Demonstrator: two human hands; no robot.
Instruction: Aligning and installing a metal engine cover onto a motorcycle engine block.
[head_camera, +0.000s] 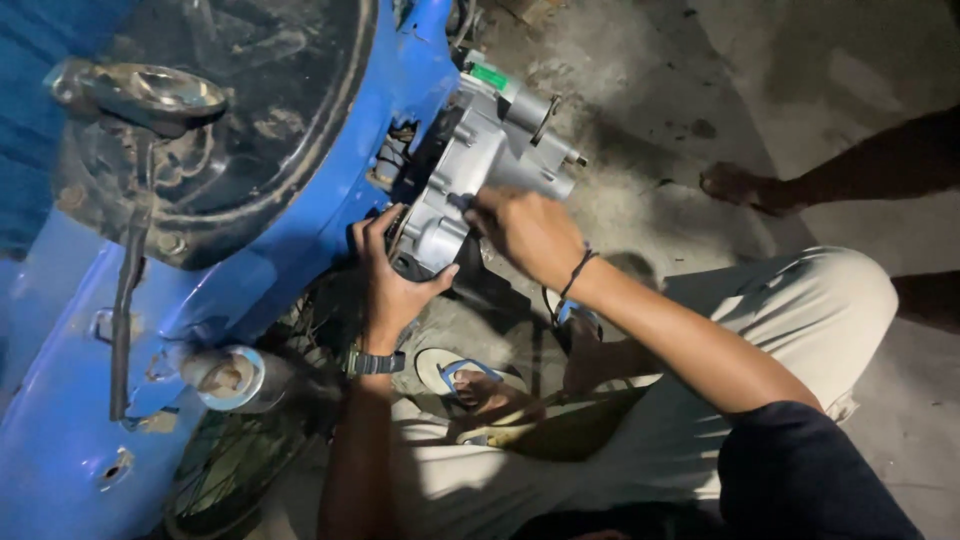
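I note the blue scooter body left of the grey engine casing. My left hand grips the casing's lower edge, fingers wrapped. My right hand, right of the casing, pinches its face with closed fingers. A bystander's foot stands further right.

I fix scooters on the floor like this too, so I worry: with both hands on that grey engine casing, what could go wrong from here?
1. The left hand props the grey engine casing from below; if it slips, the casing may drop toward the sandalled foot.
2. The right hand works in the narrow gap beside the blue scooter body, so fingers could get pinched.
3. The light is dim and shadowed, so small parts could be missed.
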